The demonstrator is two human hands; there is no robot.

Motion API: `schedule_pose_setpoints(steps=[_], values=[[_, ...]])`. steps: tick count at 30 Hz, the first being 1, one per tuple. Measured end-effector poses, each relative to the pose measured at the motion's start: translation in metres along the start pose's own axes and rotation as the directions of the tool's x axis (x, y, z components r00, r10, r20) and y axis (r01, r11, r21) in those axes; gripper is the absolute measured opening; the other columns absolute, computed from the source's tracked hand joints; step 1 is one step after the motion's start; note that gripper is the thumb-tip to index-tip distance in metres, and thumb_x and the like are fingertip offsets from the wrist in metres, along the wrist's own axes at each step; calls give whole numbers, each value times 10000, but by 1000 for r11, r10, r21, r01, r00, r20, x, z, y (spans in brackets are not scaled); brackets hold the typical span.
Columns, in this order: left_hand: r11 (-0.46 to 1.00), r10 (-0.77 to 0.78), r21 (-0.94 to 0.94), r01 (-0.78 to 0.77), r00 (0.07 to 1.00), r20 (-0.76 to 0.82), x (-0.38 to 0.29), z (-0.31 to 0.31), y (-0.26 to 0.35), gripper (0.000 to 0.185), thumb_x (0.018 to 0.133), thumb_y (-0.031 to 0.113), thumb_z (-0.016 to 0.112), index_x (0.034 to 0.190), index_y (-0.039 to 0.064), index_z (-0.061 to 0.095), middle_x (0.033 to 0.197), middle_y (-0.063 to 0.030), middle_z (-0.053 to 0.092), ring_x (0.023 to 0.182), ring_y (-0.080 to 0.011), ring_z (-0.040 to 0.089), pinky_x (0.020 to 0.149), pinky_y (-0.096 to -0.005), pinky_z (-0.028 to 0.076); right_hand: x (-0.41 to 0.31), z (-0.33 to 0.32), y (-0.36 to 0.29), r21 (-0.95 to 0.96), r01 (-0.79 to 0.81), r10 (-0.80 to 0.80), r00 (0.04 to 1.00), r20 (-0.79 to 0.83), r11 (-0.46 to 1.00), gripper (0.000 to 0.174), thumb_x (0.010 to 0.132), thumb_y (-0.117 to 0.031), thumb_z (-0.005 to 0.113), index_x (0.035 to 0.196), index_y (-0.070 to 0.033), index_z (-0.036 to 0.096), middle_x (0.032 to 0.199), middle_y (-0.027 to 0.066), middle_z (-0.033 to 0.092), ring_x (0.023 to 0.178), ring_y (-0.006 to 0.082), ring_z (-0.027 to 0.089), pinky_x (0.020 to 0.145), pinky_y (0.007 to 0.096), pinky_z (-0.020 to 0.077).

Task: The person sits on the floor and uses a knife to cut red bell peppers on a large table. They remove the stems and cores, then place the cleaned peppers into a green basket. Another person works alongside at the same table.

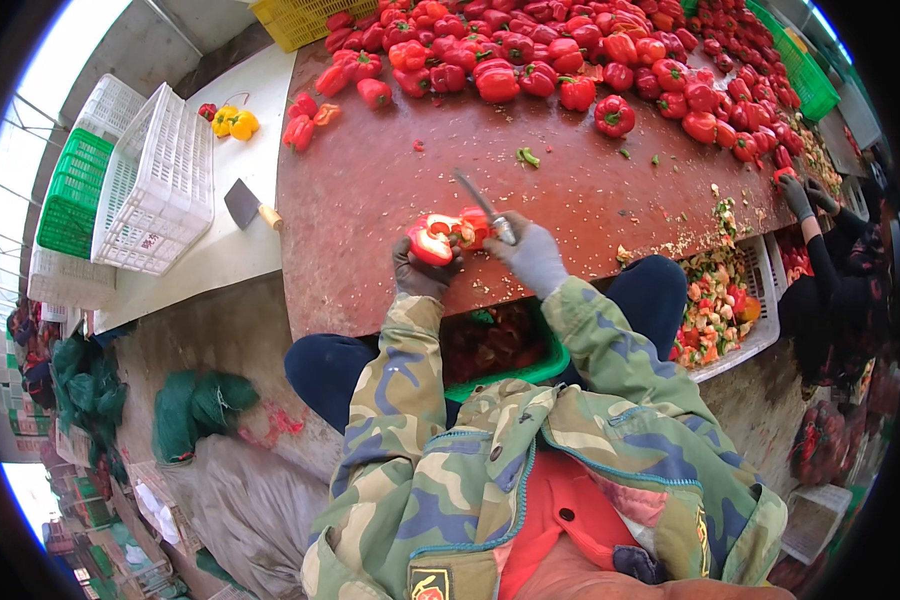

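Note:
My left hand (425, 270), in a dark glove, holds a cut-open red bell pepper (431, 244) with its pale inside showing. My right hand (529, 255), in a grey glove, grips the handle of a knife (476, 193) whose blade points up and to the left. Another red pepper part (477, 225) lies between the two hands; whether it is joined to the first piece I cannot tell. Both hands are over the near edge of a reddish-brown table (375, 180). Green stem pieces (527, 157) and scattered seeds lie beyond them.
Whole red bell peppers (496, 81) are heaped at the table's far side. A cleaver (244, 204), yellow peppers (244, 125) and white crates (157, 187) are on the left. Below the edge sit a green basket (551, 360) and a scrap crate (766, 315). A co-worker's gloved hands (797, 199) are at right.

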State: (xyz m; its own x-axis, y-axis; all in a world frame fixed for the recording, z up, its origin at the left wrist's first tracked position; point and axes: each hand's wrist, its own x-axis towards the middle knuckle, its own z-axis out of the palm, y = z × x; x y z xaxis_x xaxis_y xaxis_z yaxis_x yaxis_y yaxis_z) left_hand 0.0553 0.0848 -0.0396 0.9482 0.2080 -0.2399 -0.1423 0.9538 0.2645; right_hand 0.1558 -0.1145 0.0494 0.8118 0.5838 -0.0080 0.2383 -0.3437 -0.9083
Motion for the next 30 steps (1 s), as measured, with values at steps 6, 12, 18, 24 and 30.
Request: schedule_pose_setpoints(steps=[6, 12, 18, 24, 30], values=[[988, 6, 157, -13, 999, 41, -24, 3, 2, 777, 789, 450, 678, 1406, 32, 461, 1250, -208, 622, 1043, -381, 648, 841, -548, 550, 23, 21, -2, -388, -108, 171, 976, 132, 915, 801, 831, -430, 669, 1538, -261, 332, 1052, 202, 700, 1017, 352, 671, 871, 451, 523], [891, -219, 417, 180, 975, 45, -25, 19, 2, 733, 764, 435, 696, 1331, 10, 510, 1002, -87, 632, 837, -219, 594, 700, -368, 453, 54, 8, -9, -526, -12, 190, 939, 287, 850, 688, 852, -381, 621, 1494, -273, 397, 1144, 167, 693, 1078, 339, 659, 902, 447, 520], [288, -438, 929, 232, 895, -87, -95, 44, -18, 730, 820, 343, 795, 1396, 20, 484, 1215, -101, 612, 1103, -217, 591, 1006, -349, 458, 65, -3, -4, -536, -151, 231, 969, 85, 831, 638, 891, -414, 607, 1468, -215, 423, 1152, 164, 693, 1066, 326, 671, 877, 443, 525], [391, 264, 918, 67, 947, -182, -64, 31, -16, 549, 924, 338, 693, 1368, 48, 547, 1082, -61, 630, 909, -166, 625, 756, -292, 522, 52, 39, -21, -609, 13, -17, 1000, 0, 793, 662, 850, -528, 681, 1358, -151, 485, 1214, 131, 629, 1004, 349, 684, 810, 477, 551], [581, 455, 812, -59, 851, -264, -33, 3, -9, 461, 940, 315, 672, 1309, 54, 582, 1029, -63, 641, 762, -123, 608, 613, -245, 498, 92, 69, -35, -694, -5, 134, 982, 132, 720, 569, 819, -428, 737, 1237, -93, 546, 1066, 165, 691, 974, 306, 701, 810, 457, 559]])
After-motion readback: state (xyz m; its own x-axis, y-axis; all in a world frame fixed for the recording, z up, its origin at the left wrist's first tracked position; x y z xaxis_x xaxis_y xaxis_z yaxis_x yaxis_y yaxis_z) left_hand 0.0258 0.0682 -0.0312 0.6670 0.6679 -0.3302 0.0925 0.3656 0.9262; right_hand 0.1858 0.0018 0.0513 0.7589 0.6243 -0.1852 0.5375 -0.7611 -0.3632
